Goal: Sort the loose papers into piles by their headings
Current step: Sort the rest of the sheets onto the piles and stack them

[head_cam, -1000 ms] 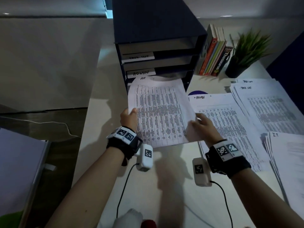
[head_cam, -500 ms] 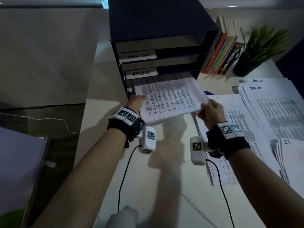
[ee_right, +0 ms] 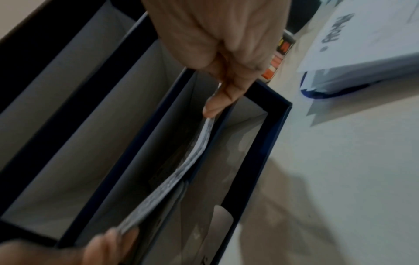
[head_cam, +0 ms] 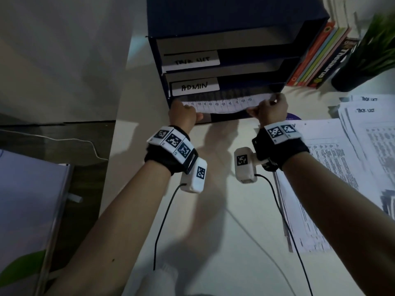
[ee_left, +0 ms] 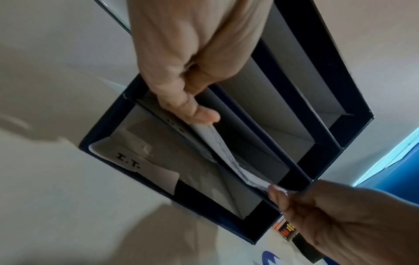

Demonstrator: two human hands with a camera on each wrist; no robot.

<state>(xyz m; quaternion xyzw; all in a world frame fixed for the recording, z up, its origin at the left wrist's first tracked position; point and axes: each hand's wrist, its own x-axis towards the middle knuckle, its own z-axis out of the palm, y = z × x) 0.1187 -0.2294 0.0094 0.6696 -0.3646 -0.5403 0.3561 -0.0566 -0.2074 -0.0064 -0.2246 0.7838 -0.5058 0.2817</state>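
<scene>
A thin stack of printed papers lies mostly inside the dark blue tray organizer, in the slot under the ADMIN label. Only its near edge sticks out. My left hand pinches the left corner and my right hand pinches the right corner. In the left wrist view my thumb presses on the papers, above the bottom slot marked I.T.. In the right wrist view the papers sag between both hands. Their heading is hidden.
A pile headed ADMIN and a fanned pile headed TASK LIST lie on the white table to the right. Upright books and a potted plant stand beside the organizer. The table's left edge drops to the floor.
Both hands have moved the papers forward from above the table into the organizer slot below ADMIN, so that most of the sheet has gone inside. The head camera has come closer.
</scene>
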